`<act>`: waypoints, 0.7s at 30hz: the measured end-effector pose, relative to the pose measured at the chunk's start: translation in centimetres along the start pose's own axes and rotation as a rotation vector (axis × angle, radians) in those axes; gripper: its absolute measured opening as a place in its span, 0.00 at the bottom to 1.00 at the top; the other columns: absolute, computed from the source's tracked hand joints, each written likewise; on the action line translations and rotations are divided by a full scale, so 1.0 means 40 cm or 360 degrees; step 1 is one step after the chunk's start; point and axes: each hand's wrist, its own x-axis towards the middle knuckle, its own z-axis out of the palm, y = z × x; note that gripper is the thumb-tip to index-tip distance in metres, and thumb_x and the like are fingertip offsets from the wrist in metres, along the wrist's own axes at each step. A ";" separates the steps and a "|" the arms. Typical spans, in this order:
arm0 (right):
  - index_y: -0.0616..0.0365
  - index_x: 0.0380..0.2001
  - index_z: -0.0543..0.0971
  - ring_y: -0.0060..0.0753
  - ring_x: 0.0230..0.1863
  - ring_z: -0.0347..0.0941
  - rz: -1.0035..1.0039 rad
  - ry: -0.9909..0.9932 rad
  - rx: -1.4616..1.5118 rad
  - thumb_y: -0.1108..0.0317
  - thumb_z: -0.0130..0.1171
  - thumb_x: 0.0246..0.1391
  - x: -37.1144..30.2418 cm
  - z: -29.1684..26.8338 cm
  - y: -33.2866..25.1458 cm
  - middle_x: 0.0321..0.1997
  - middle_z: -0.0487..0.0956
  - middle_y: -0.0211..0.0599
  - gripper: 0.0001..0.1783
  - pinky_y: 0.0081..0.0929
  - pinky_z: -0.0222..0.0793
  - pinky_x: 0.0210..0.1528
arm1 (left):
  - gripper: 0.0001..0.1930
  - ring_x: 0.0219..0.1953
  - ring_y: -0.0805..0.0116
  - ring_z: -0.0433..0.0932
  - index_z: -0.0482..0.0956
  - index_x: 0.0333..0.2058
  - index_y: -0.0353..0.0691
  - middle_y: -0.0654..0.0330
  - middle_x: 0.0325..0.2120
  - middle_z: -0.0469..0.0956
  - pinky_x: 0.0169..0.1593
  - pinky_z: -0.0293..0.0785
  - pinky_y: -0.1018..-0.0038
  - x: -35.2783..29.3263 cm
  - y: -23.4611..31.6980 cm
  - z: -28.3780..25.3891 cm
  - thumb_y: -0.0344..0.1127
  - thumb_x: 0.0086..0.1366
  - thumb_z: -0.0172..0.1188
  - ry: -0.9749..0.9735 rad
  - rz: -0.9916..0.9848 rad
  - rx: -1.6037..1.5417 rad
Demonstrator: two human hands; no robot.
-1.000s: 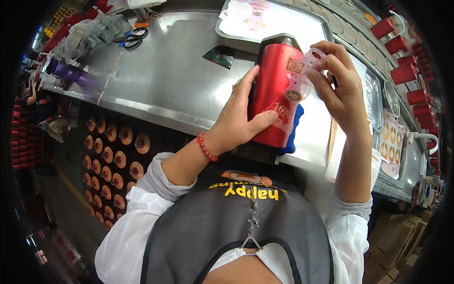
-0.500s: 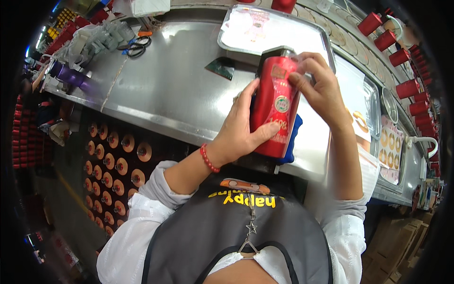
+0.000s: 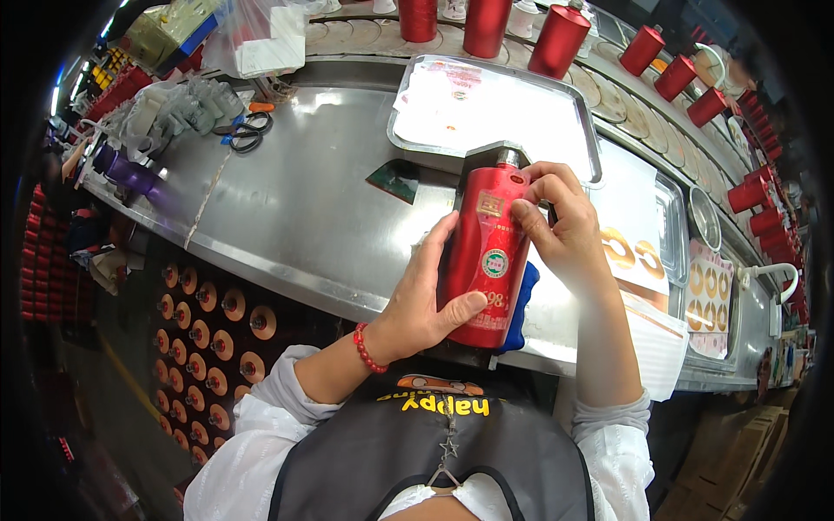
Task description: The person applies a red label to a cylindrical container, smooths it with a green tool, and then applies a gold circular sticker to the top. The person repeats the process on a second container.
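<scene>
A red bottle (image 3: 483, 260) with a bare neck, a gold label and a round green-and-white emblem lies tilted at the counter's front edge, its neck pointing away from me. My left hand (image 3: 421, 295) wraps its left side, thumb across the lower front. At the upper right of the bottle, my right hand (image 3: 560, 213) has thumb and forefinger pinched against the shoulder, close to a small dark red oval label (image 3: 519, 180). Whether the fingers hold anything is hidden. A blue cloth (image 3: 519, 317) shows beside the bottle's lower right, and a dark holder lies behind it.
A metal tray (image 3: 408, 143) with white sheets sits beyond the bottle. Black scissors (image 3: 249, 135) lie at the far left, a dark green triangular piece (image 3: 397, 181) nearer. Sheets of gold ring labels (image 3: 710, 291) are at right. Red bottles (image 3: 560, 39) stand on the conveyor behind.
The view has shifted, so bottle and hands appear lower. My left hand still holds the bottle. My right fingers remain at its shoulder, where the small oval label now shows.
</scene>
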 end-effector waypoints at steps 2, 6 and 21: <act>0.62 0.29 0.74 0.41 0.47 0.75 -0.0093 0.0000 -0.0101 0.71 0.65 0.56 -0.003 -0.003 0.001 0.49 0.76 0.44 0.09 0.32 0.73 0.46 | 0.50 0.68 0.45 0.57 0.45 0.69 0.27 0.36 0.65 0.55 0.70 0.53 0.58 0.002 -0.006 0.002 0.53 0.63 0.65 -0.0020 0.0024 0.0070; 0.61 0.30 0.75 0.37 0.47 0.75 -0.0178 0.0010 -0.0158 0.71 0.66 0.57 -0.006 -0.006 0.004 0.51 0.75 0.42 0.09 0.30 0.72 0.47 | 0.51 0.69 0.47 0.57 0.45 0.69 0.27 0.37 0.66 0.54 0.70 0.52 0.59 -0.004 -0.014 0.007 0.57 0.64 0.63 -0.0020 0.0024 0.0023; 0.60 0.34 0.76 0.26 0.52 0.71 0.0034 0.0425 -0.0007 0.65 0.62 0.63 0.010 -0.282 0.231 0.56 0.76 0.38 0.09 0.22 0.66 0.54 | 0.53 0.70 0.57 0.57 0.45 0.69 0.24 0.43 0.67 0.55 0.71 0.54 0.64 -0.029 -0.059 0.015 0.70 0.67 0.47 0.0043 0.0006 -0.0448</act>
